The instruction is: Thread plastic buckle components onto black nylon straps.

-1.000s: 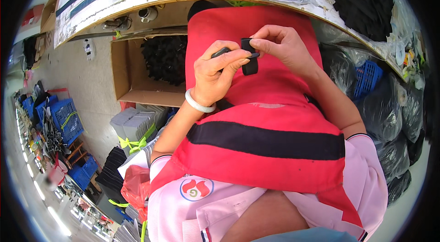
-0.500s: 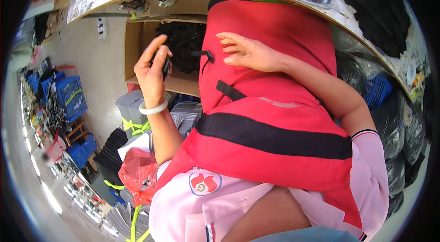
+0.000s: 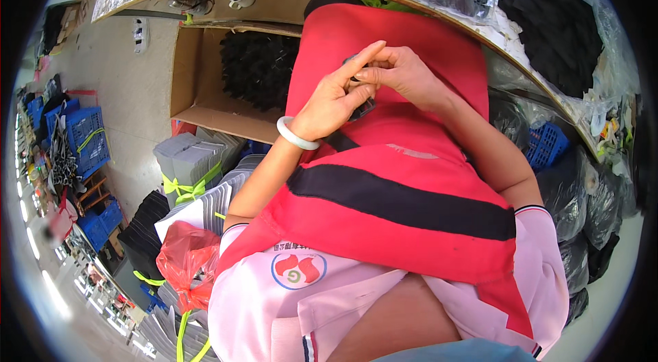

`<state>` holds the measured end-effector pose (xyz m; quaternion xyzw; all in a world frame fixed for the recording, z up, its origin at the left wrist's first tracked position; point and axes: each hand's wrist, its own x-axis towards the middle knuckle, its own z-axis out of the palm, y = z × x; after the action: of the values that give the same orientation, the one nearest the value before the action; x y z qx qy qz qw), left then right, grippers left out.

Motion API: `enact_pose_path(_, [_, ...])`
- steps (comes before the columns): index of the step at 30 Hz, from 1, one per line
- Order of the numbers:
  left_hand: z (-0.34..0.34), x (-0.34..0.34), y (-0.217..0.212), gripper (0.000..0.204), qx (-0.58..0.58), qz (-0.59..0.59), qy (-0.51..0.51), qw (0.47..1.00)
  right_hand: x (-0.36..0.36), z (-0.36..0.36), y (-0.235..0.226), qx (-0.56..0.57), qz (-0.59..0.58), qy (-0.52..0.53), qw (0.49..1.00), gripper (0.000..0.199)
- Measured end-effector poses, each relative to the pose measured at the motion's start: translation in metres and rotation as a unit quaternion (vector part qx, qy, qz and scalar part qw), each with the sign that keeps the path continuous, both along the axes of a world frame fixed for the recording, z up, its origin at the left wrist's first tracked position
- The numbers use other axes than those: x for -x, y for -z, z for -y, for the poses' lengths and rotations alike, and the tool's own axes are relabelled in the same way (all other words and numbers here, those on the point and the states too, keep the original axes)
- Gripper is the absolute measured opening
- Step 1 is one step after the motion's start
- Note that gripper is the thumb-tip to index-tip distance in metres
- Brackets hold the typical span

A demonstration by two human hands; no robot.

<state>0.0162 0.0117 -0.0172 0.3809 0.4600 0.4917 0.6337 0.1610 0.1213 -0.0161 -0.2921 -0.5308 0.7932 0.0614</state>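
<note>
A red padded vest (image 3: 404, 197) with a black band across it lies over my lap, reaching up to the workbench edge. My left hand (image 3: 336, 98), with a white bangle at the wrist, and my right hand (image 3: 401, 74) meet over its upper part. Both pinch a small black plastic buckle (image 3: 360, 107) on a black strap (image 3: 339, 139) that runs down the vest. Most of the buckle is hidden by my fingers.
An open cardboard box (image 3: 199, 81) full of black plastic parts (image 3: 257, 67) sits left of the vest. Bundles of grey cards tied with yellow-green tape (image 3: 188, 170) and a red plastic bag (image 3: 185, 259) lie below it. Blue crates (image 3: 86, 139) stand at the left. Bags of black items (image 3: 558, 26) cover the bench.
My left hand was out by the cardboard box half a second ago. It has come back to the vest and joined the right hand on the buckle.
</note>
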Motion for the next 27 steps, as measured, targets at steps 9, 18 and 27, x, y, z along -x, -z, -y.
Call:
enact_pose_path(9, [-0.008, 0.018, 0.024, 0.032, 0.17, 0.38, -0.083, 0.906, -0.032, -0.016, 0.003, 0.182, -0.066, 0.103, 0.976, 0.023])
enact_pose_path(18, [-0.05, -0.031, 0.005, 0.014, 0.145, 0.154, -0.026, 0.977, -0.06, -0.024, 0.001, 0.2, -0.103, 0.152, 0.963, 0.023])
enact_pose_path(27, [-0.064, -0.028, 0.011, 0.009, 0.213, 0.209, -0.018, 0.954, -0.17, -0.179, -0.065, -0.788, 0.344, 0.211, 0.465, 0.035])
